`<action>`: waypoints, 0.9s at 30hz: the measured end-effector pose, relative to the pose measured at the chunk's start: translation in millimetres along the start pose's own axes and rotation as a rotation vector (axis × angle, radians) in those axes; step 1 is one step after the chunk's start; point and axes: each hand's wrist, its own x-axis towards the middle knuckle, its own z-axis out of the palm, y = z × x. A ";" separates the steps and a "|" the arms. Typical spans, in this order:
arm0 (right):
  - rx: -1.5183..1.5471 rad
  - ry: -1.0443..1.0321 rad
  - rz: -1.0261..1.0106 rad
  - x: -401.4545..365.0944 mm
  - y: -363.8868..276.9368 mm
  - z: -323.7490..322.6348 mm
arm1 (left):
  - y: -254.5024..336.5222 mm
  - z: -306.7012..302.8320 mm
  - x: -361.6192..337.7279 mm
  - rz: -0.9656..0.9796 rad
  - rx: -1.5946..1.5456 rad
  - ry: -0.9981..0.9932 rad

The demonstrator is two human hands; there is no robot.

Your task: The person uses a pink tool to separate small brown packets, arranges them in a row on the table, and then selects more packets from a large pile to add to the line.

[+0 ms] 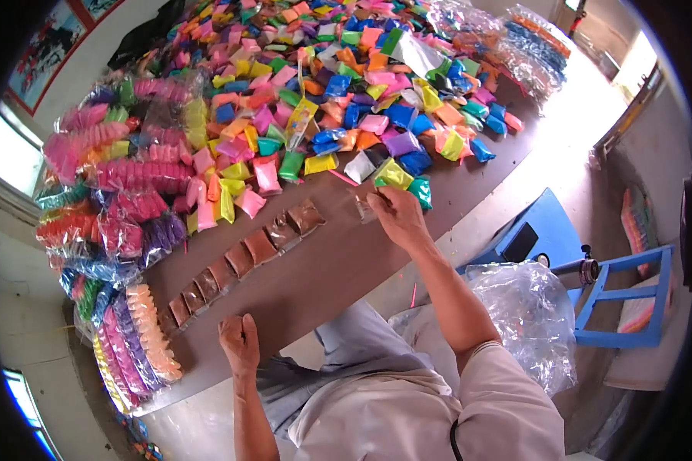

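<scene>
A row of small brown packets (239, 259) in clear plastic runs slantwise along the brown table. Beyond the row's right end, my right hand (400, 219) pinches another brown packet (364, 207) by its edge, at the border of the pile. Part of that packet is hidden behind the fingers. My left hand (240, 346) is closed in a loose fist by the table's near edge, apart from the row, and nothing shows in it.
A large heap of colourful packets (377, 123) covers the far part of the table (327, 265). Bagged stacks of packets (142, 177) stand at the left. Right of me are a blue stool (630, 296), a blue box (542, 219) and a clear plastic bag (523, 315).
</scene>
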 end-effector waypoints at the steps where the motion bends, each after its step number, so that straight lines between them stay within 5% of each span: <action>1: -0.049 -0.025 -0.001 3.3 -2.7 2.7 | 2.1 0.8 1.0 -0.008 0.006 -0.001; 11: -0.245 -0.018 -0.164 13.2 -23.4 66.2 | -0.4 6.7 0.2 0.140 0.239 0.004; 18: -0.316 0.018 -0.253 9.4 -30.2 54.8 | 3.5 7.0 2.4 0.162 0.289 -0.016; 27: -0.283 -0.222 -0.511 24.6 -24.8 54.6 | 4.5 6.7 3.4 0.125 0.309 -0.034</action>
